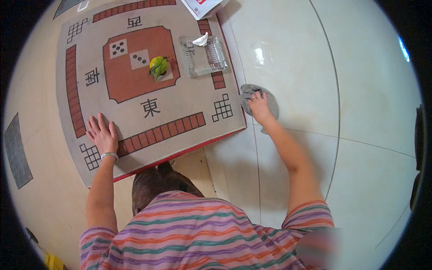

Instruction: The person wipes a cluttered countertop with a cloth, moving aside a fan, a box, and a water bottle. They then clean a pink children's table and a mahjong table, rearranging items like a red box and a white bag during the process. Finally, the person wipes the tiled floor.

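My left hand (102, 135) lies flat with fingers apart on the near left corner of a mahjong table mat (128, 114). Beyond the mat's right edge, my right hand (260, 106) grips a crumpled grey cloth (271, 103) against the white tiled wall. A green-yellow citrus fruit (161, 64) with leaves rests on the mat's printed red centre. To its right, a clear glass tray (204, 71) holds a small white crumpled piece (201, 40).
A white printed packet (200, 7) lies at the far right corner of the table. Pale tiles (297, 67) extend along the right side. A dark grey inset (18, 152) shows in the floor at left, and a yellow object (54, 261) at the lower left.
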A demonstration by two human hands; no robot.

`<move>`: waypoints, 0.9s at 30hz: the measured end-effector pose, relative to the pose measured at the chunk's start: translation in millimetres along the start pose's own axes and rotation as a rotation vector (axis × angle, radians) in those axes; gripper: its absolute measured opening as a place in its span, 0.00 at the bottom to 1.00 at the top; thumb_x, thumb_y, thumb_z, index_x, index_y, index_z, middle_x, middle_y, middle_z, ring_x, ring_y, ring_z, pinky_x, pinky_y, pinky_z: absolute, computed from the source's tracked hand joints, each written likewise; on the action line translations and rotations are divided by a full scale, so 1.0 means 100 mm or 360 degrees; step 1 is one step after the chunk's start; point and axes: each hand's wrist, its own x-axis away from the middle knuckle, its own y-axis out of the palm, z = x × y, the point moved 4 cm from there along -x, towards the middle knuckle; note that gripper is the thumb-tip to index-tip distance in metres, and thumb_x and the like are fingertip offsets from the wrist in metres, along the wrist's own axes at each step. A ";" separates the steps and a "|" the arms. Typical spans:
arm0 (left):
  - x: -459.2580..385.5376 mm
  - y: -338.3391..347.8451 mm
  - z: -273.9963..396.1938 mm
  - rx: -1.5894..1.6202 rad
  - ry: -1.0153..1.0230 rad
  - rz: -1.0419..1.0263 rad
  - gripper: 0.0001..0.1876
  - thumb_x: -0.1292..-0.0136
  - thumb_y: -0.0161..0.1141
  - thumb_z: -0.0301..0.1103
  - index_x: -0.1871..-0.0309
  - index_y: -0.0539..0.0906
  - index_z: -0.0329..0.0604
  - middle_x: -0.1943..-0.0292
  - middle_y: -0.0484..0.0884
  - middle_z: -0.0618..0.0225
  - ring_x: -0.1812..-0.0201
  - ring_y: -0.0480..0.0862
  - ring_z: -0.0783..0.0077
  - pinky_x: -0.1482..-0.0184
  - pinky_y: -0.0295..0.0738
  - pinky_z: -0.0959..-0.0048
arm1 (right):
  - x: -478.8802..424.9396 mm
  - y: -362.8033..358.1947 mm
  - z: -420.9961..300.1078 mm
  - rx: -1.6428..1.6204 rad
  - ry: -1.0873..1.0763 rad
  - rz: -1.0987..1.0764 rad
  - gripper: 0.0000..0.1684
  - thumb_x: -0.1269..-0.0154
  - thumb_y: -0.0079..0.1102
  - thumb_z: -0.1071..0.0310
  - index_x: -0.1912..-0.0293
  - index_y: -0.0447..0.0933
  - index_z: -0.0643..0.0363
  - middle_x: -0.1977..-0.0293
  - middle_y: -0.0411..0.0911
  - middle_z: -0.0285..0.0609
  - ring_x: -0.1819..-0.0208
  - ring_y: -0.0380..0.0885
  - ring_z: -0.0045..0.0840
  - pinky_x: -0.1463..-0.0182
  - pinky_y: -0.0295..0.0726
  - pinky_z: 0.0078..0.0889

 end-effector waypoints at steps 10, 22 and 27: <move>-0.03 -0.03 0.01 0.0116 0.0076 0.0022 0.30 0.33 0.48 0.47 0.30 0.59 0.53 0.28 0.49 0.56 0.27 0.46 0.52 0.30 0.38 0.47 | -0.70 -0.65 0.47 0.0256 0.0296 -0.0020 0.10 0.43 0.53 0.65 0.62 0.79 0.52 0.55 0.76 0.41 0.45 0.66 0.33 0.45 0.61 0.51; -0.02 -0.05 0.00 0.0117 0.0070 -0.0062 0.30 0.33 0.48 0.48 0.29 0.57 0.53 0.27 0.47 0.56 0.27 0.44 0.51 0.30 0.37 0.48 | -1.17 -0.72 0.64 0.0195 0.0266 -0.0159 0.16 0.44 0.54 0.65 0.55 0.77 0.55 0.47 0.72 0.44 0.40 0.63 0.37 0.41 0.59 0.53; -0.13 -0.05 -0.06 0.0119 0.0053 -0.0049 0.30 0.33 0.48 0.47 0.29 0.57 0.53 0.27 0.47 0.57 0.27 0.45 0.52 0.30 0.37 0.49 | -1.15 -0.59 0.48 0.0136 0.0358 0.0037 0.19 0.50 0.58 0.71 0.55 0.75 0.54 0.44 0.69 0.46 0.39 0.62 0.41 0.40 0.59 0.56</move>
